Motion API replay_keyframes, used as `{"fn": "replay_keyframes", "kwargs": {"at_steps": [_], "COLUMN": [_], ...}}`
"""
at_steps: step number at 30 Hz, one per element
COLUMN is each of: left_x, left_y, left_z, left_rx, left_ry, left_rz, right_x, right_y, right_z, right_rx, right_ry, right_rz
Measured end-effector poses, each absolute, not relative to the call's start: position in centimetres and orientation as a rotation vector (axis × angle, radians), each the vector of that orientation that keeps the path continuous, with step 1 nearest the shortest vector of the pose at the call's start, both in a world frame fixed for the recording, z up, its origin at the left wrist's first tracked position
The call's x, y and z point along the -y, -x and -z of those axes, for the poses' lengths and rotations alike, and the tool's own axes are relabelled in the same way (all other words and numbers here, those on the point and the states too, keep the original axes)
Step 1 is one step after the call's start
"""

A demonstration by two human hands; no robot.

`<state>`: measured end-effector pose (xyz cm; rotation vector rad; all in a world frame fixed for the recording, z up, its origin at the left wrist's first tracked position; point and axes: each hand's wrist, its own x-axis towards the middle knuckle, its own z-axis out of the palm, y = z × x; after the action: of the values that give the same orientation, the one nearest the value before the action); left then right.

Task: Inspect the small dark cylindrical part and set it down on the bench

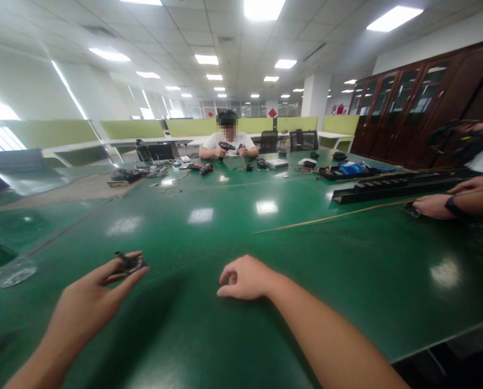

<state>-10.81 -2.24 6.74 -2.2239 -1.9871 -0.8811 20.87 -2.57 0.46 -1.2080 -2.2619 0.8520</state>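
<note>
My left hand (98,294) is closed, holding a small dark metal part (131,263) between thumb and fingers above the green table (185,243). A short cylindrical stub sticks up from this part; its exact kind is unclear. To the right, my right hand (245,278) is at the tabletop with its fingers loosely curled. A gap shows between thumb and forefinger, and nothing is visible in it. The other fingers are partly hidden behind the hand.
A plastic bottle (2,259) lies at the left edge. Thin rods (306,222) and a black channel (363,193) lie right. Across the table, a person (209,146) holds a power drill (226,146). Another person's hands (434,206) work at right.
</note>
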Motion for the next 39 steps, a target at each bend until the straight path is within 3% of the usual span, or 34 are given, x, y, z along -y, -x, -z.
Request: {"fn": "replay_keyframes", "kwargs": {"at_steps": [6,11,39], "left_x": [-0.6,-0.2,1.2], "left_y": [1.7,1.0,0.8], "left_z": [-3.6,-0.7,-0.6], "left_rx": [1.415,1.116,0.966], "left_ry": [2.644,2.859,3.085], "left_rz": [1.013,0.895,0.921], "right_x": [1.9,1.3,1.7], "right_y": [-21.6,-21.7,-21.4], "right_z": [-0.1,0.4,0.1], "right_rx": [2.04,2.01,2.282], "right_ry": [1.356,1.451,1.48], "right_rz": [-0.739,-0.698,-0.521]}}
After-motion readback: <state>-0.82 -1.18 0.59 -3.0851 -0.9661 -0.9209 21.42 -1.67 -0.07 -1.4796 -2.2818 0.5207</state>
